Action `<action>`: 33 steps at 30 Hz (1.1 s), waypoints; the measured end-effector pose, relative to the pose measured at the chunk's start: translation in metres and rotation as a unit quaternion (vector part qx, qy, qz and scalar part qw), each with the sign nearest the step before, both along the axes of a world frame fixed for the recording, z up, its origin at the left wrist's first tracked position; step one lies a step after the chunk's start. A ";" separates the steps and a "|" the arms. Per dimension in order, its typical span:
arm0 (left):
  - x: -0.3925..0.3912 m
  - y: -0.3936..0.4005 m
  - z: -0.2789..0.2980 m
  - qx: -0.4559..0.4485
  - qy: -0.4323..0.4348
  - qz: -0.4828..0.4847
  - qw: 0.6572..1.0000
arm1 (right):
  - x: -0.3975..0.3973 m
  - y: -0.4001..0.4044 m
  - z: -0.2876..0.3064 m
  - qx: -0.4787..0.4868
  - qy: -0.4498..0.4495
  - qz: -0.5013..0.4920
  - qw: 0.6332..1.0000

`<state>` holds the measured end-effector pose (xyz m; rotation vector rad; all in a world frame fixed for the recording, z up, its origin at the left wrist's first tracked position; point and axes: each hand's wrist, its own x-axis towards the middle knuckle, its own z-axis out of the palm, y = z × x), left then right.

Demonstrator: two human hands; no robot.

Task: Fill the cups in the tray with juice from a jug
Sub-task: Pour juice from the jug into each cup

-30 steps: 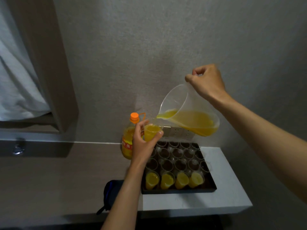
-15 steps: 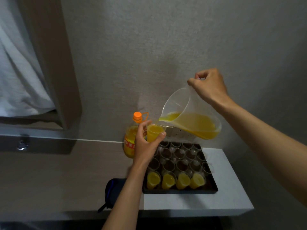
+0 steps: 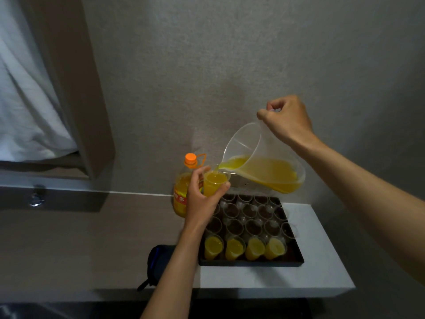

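head camera, looking down, near hands

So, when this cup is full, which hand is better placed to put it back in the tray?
The left hand. It already grips the cup just above the tray. The right hand holds the tilted jug by its handle, so it is busy.

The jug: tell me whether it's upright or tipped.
Tipped. The right hand tilts the jug spout-down over the cup held by the left hand.

The jug's handle (image 3: 272, 110) sits hidden inside the right hand (image 3: 286, 120) — bottle label (image 3: 180, 199) unreadable.
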<state>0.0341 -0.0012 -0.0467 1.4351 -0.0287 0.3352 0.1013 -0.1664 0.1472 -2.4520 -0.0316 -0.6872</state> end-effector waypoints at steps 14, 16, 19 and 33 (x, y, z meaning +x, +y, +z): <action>-0.007 -0.009 -0.001 -0.010 0.012 0.009 1.000 | -0.004 -0.011 -0.012 0.011 0.010 0.010 1.000; -0.007 -0.010 -0.001 -0.012 0.013 0.005 1.000 | -0.005 -0.013 -0.014 0.026 0.012 0.013 0.999; -0.007 -0.010 0.000 -0.010 0.008 0.006 1.000 | -0.006 -0.016 -0.019 0.051 0.018 0.012 0.998; 0.009 -0.008 -0.003 -0.005 0.016 -0.011 1.000 | -0.016 -0.045 -0.063 0.331 -0.011 -0.012 0.943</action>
